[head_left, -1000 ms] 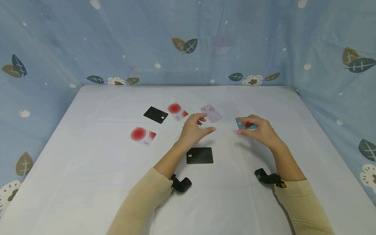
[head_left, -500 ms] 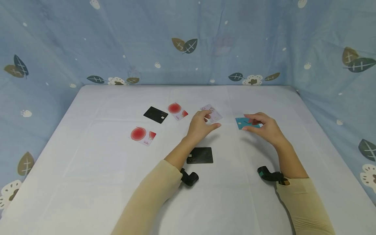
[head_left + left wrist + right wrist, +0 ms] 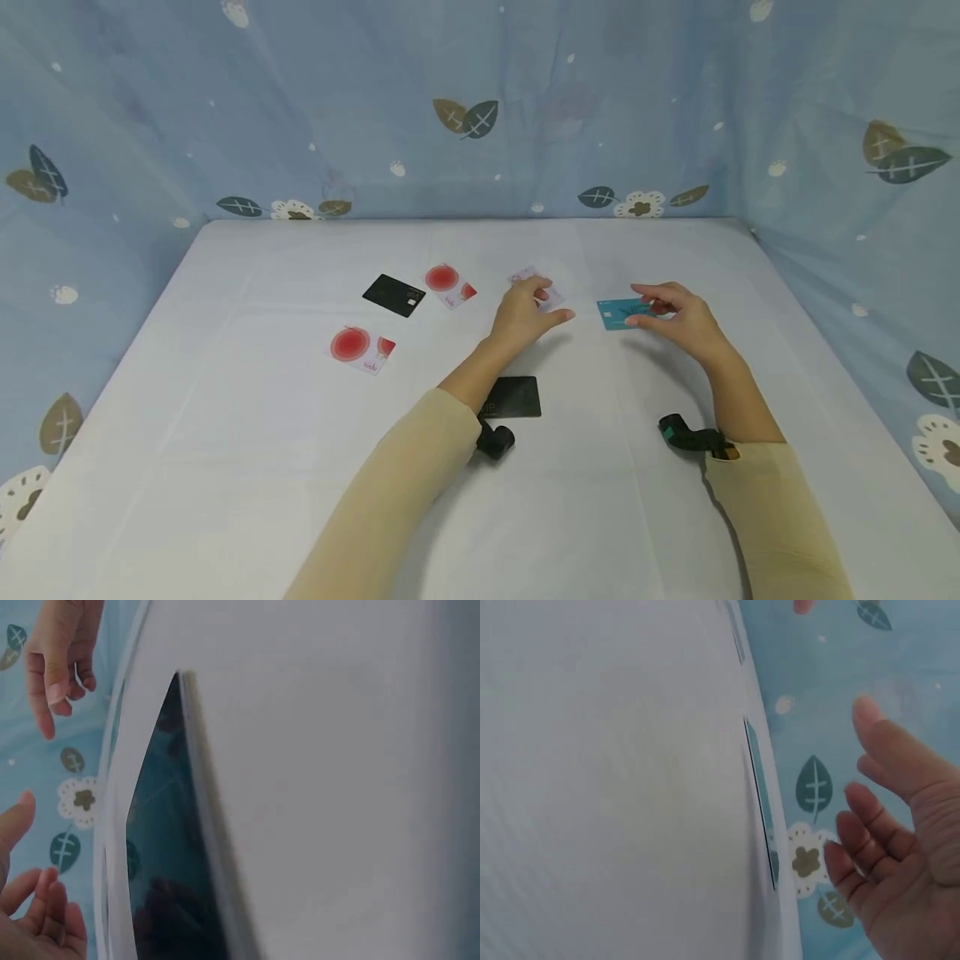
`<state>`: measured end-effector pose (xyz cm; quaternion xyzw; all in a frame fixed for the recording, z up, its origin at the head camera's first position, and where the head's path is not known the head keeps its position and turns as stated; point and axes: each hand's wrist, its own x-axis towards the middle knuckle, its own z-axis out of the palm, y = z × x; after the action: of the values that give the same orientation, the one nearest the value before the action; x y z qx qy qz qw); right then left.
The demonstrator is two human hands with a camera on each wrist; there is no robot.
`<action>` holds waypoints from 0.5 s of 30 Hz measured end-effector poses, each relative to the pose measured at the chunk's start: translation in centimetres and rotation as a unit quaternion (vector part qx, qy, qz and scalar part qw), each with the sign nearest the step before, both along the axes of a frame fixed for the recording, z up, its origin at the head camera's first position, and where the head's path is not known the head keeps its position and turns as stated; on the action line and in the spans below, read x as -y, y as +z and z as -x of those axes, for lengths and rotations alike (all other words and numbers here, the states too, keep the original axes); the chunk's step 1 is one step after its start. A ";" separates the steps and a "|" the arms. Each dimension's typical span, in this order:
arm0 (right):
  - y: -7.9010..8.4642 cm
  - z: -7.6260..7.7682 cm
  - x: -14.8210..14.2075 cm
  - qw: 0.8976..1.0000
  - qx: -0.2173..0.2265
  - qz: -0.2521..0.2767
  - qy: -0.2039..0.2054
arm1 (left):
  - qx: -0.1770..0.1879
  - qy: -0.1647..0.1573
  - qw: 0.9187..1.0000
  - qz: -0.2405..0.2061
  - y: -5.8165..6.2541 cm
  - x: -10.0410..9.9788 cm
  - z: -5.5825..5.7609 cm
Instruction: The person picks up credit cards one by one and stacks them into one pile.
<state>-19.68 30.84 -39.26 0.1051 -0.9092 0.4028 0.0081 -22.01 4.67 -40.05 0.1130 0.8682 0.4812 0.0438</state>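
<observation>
My right hand (image 3: pixel 681 321) hovers over the right part of a teal chip card (image 3: pixel 618 313), thumb and forefinger parted with a gap between them. That card lies flat on the white table. My left hand (image 3: pixel 525 315) is held above the table, thumb spread from loosely bent fingers, with nothing in its grasp. It partly covers a pale pink patterned card (image 3: pixel 551 293) behind it. Below the left wrist lies a black VIP card (image 3: pixel 519 397), partly hidden by the forearm. In the left wrist view the black card (image 3: pixel 169 840) looms large, both hands beyond it.
Farther left lie another black card (image 3: pixel 393 295) and two white cards with red circles, one at the back (image 3: pixel 448 285) and one nearer (image 3: pixel 362 348). A blue leaf-patterned cloth (image 3: pixel 480 167) rises behind the white table (image 3: pixel 187 433). Black wrist cameras sit under both forearms.
The left hand has moved right and slightly away from me, covering more of the pink card. My right hand has drawn right, uncovering more of the teal card, which stays on the table.
</observation>
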 end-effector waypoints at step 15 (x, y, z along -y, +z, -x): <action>0.2 2.7 -1.8 0.990 0.101 -0.097 0.030 | 0.122 -0.033 0.992 0.014 1.4 -2.0 1.2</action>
<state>-22.36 32.63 -39.11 0.0917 -0.9366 0.3211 -0.1061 -23.20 6.69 -38.69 0.0812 0.8586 0.4779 0.1668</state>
